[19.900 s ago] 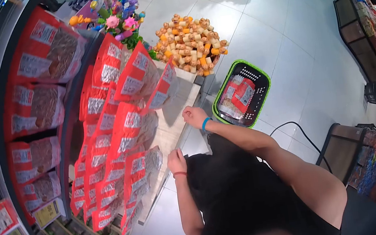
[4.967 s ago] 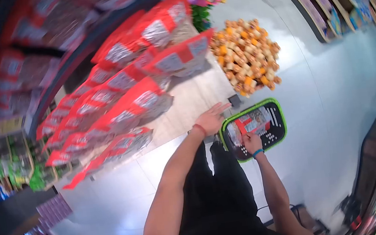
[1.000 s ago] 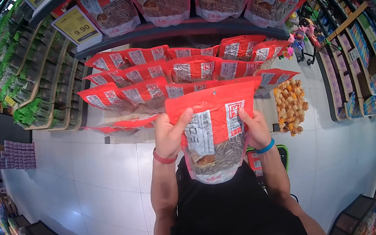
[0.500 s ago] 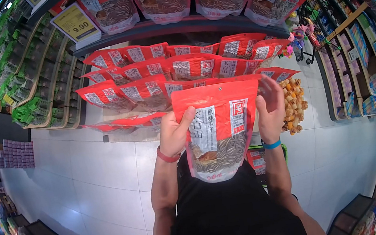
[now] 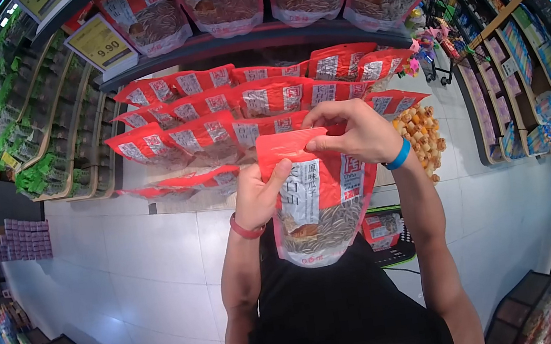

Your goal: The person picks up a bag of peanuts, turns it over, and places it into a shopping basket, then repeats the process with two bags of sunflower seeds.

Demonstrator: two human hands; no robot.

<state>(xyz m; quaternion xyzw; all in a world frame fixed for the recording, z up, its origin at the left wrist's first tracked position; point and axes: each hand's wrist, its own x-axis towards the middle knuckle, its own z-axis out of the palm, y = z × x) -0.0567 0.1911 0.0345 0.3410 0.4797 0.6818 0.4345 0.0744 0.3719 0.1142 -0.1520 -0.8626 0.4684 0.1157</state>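
Observation:
A red and clear bag of sunflower seeds (image 5: 321,225) hangs upright in front of my body, its printed front facing me. My left hand (image 5: 258,195) is closed on its left edge, the thumb lying over the front. At the top edge, my right hand (image 5: 354,134) pinches the bag near its middle, thumb in front and fingers curled behind. The fingers partly cover the bag's upper right corner. Just beyond my hands, rows of similar red bags (image 5: 205,139) stand in a low display.
A dark shelf (image 5: 259,45) above the display bears more such bags and a yellow price tag (image 5: 102,45). A shopping basket (image 5: 400,249) with red bags sits on the floor at right. Stocked shelves (image 5: 67,123) line the left, and a cart (image 5: 445,56) stands back right.
My right hand has moved from the bag's right side up and left to its top edge, where it now pinches. My left hand keeps its hold. The view has shifted slightly.

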